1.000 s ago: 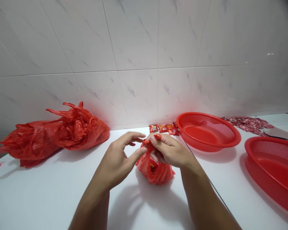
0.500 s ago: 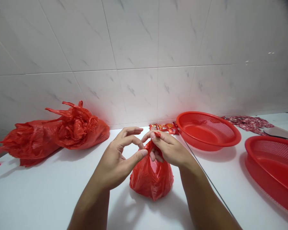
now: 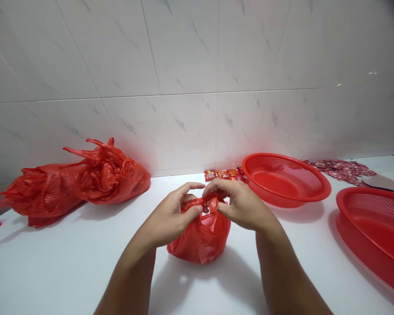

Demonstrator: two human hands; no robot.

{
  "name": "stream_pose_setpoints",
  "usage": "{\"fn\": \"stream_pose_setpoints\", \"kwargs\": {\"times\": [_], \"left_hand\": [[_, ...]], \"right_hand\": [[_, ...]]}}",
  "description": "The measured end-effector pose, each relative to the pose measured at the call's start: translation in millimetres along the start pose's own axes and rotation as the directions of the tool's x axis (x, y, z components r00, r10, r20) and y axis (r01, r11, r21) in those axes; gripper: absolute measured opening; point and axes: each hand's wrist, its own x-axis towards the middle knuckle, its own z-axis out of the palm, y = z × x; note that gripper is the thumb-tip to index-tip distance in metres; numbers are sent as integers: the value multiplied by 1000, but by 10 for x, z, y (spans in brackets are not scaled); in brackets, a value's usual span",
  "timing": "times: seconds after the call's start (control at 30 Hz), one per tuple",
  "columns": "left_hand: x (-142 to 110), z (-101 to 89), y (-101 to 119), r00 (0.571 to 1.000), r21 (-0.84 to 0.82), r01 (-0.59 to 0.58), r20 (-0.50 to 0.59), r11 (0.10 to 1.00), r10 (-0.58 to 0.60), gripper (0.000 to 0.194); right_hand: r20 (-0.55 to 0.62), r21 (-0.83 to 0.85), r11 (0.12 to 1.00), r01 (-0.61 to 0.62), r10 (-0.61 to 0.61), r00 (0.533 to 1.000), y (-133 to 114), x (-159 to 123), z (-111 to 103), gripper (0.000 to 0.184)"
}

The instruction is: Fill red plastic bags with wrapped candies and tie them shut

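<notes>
The left hand (image 3: 175, 218) and right hand (image 3: 241, 203) pinch the handles (image 3: 213, 203) of the red bag (image 3: 200, 245), now stretched between them instead of bunched at the right, seemingly controlled from both sides. The bag is just below, mid-table (image 3: 85, 262).

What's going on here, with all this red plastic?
A person is working at a white table with both bare hands. The left hand and the right hand are pinching the twisted top of a small red plastic bag between them; its full body hangs below. Two more red bags sit to the left by the tiled wall. Small red packets lie behind the hands, and two red baskets stand to the right.
</notes>
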Motion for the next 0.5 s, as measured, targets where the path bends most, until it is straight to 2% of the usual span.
{"fn": "stream_pose_setpoints", "kwargs": {"times": [0.13,0.27,0.33,0.5], "left_hand": [[31,-15,15,999,-1,12,-47,1000,-12,36],[96,-28,13,998,-52,-65,-23,997,64,31],[120,-40,-12,995,-71,-95,-36,993,93,26],[129,-97,-103,992,-51,-76,-103,996,71,23]], "right_hand": [[-95,-110,990,82,-93,991,-4,41,79,34],[-112,-103,974,199,-211,971,9,66,99,40],[-118,-81,975,209,-218,969,24,73,100,41],[-138,-32,984,177,-180,974,54,91,145,42]]}}
